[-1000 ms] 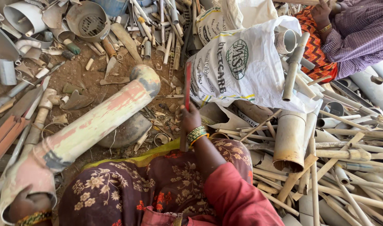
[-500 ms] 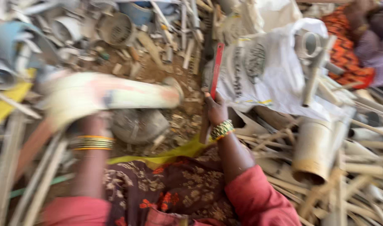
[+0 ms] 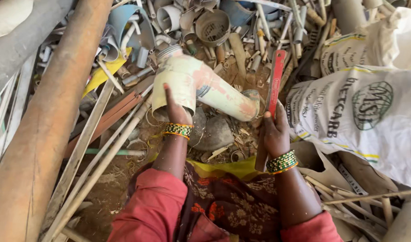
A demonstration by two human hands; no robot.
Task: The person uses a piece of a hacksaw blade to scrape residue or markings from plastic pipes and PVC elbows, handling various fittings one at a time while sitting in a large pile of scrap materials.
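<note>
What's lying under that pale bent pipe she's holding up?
Under the pale bent pipe, gripped by the left hand, a grey rounded stone lies on dirt among plastic scraps. The ground directly behind the pipe is hidden.

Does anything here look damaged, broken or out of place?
Yes. The pale pipe piece held up by the left hand is stained pink and green and ragged at its far end. The right hand grips a red flat tool. All around lies a jumbled heap of cut pipes, with a white sack slumped alongside.
</note>
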